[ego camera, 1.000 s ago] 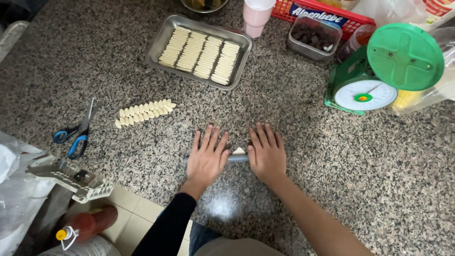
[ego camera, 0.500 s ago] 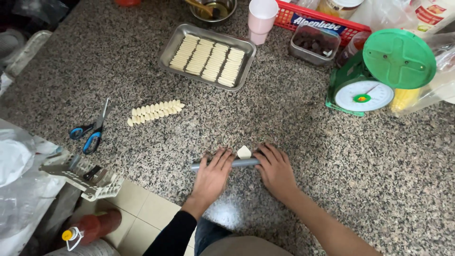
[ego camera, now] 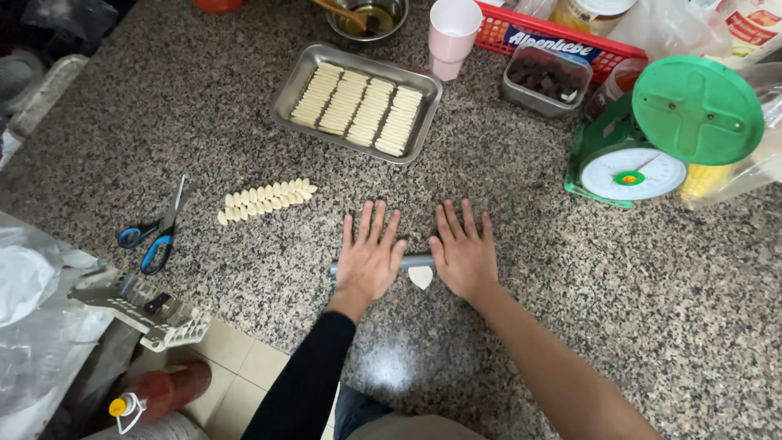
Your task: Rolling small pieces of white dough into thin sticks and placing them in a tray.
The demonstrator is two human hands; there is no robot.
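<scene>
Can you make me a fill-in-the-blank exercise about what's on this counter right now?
1. Both the left hand and the right hand lie flat on a grey ____.
2. The small flattened dough piece lies on the counter between the two ____.
3. The metal tray holds ____ rows of pale dough pieces.
4. The scissors have ____ handles.

Missing words: rolling pin; hands; four; blue

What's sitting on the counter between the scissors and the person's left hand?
In the head view, a row of small pale dough pieces lies on the granite counter between the blue-handled scissors and the left hand.
</scene>
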